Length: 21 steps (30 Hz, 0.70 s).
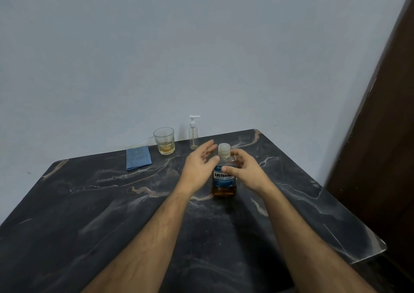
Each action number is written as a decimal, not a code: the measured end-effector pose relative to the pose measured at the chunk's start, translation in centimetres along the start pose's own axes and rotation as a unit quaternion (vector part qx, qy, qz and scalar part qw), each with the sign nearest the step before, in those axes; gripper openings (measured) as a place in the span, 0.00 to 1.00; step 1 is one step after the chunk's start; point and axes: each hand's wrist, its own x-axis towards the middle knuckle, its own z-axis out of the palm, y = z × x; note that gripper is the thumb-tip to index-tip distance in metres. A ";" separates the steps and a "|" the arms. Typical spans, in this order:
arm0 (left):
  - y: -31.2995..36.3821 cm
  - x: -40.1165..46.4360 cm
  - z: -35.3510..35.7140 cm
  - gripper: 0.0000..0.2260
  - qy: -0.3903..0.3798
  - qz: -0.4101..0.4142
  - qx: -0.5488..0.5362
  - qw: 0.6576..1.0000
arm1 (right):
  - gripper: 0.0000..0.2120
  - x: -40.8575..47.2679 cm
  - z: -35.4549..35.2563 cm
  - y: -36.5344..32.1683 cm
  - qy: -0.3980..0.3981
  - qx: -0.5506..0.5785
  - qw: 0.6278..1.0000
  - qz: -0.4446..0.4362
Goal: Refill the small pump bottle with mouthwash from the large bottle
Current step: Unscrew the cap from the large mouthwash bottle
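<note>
Large mouthwash bottle (224,178) stands upright mid-table on the dark marbled table (112,214), cap (224,150) on, amber liquid low in the base, blue label facing the cam. Both hands flank it. Left hand (199,167) is just left of the bottle, fingers straight & loosely spread, palm toward it, thumb tip at the neck; can't tell if it touches. Right hand (244,169) is on the right side, fingers curved around the bottle's shoulder w/ thumb across the label front, but it's unclear whether it actually grips. Small pump bottle (193,133) stands upright at the back edge near the wall, looks nearly empty, pump on. Left of it a glass (164,140) w/ a bit of amber liquid, then a folded blue cloth (138,157)
</note>
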 end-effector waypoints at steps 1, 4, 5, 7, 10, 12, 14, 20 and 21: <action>0.5 0.6 0.0 0.26 -0.016 0.006 0.012 1.000 | 0.24 0.1 0.0 -0.2 -0.006 -0.007 1.000 0.000; 1.3 2.1 0.4 0.25 -0.068 0.007 0.063 0.996 | 0.23 0.3 0.2 -0.2 -0.012 -0.032 0.999 0.012; 1.4 2.4 0.5 0.24 -0.076 0.007 0.077 0.994 | 0.23 0.3 0.3 -0.2 -0.009 -0.037 0.999 0.013; 1.4 2.8 0.5 0.21 -0.079 0.006 0.080 0.994 | 0.24 0.4 0.4 -0.1 -0.002 -0.049 0.999 0.010; 1.2 2.8 0.4 0.16 -0.069 0.016 0.068 0.995 | 0.26 0.3 0.5 0.2 0.009 -0.056 0.998 0.006; 0.9 2.6 0.5 0.15 -0.062 0.023 0.063 0.996 | 0.27 0.2 0.6 0.3 0.018 -0.066 0.998 0.001; 0.7 2.3 0.7 0.15 -0.052 0.024 0.058 0.997 | 0.27 0.2 0.7 0.4 0.024 -0.075 0.997 -0.002; 0.7 1.8 1.3 0.16 -0.007 0.025 0.081 0.996 | 0.26 0.2 0.9 0.4 0.035 -0.108 0.993 -0.017; 0.8 1.7 1.5 0.16 0.006 0.022 0.079 0.997 | 0.26 0.2 1.0 0.4 0.042 -0.113 0.992 -0.023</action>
